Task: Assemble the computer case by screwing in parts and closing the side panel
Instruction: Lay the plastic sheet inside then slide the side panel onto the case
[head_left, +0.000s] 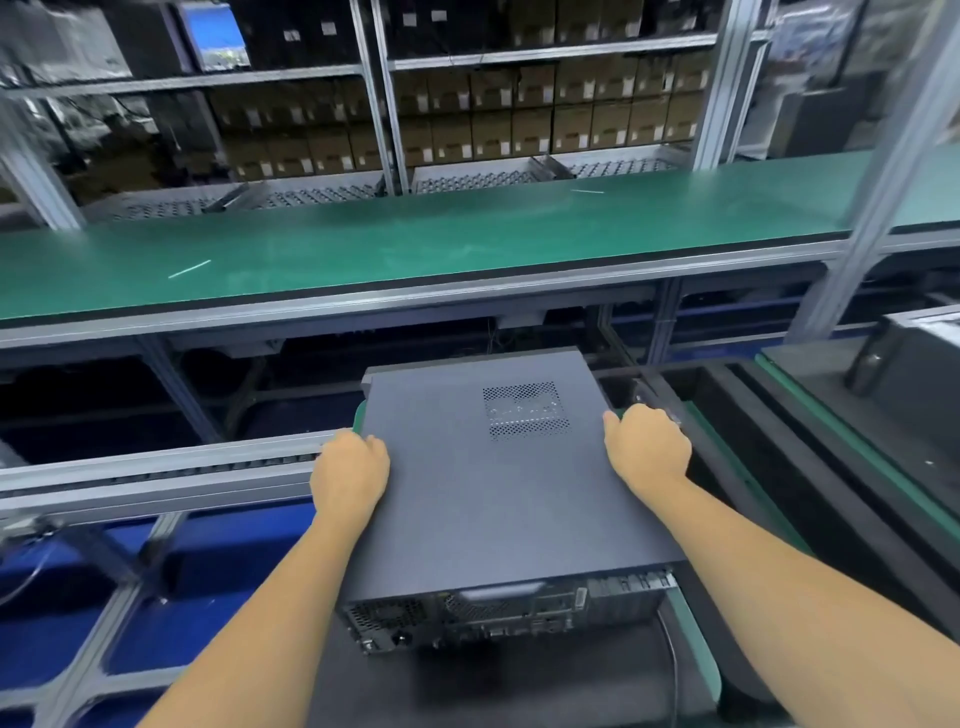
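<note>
Head view shows both hands, left and right, gripping opposite edges of the closed computer case lying flat on the tabletop; assembly seems finished; next likely calls for lifting it away.

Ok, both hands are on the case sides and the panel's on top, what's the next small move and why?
Probably carry the case forward onto the green bench. The left hand and right hand grip opposite sides, the panel looks closed flush, and the rear ports face you. That suggests assembly is finished, though whether the screws are in can't be seen.
</note>
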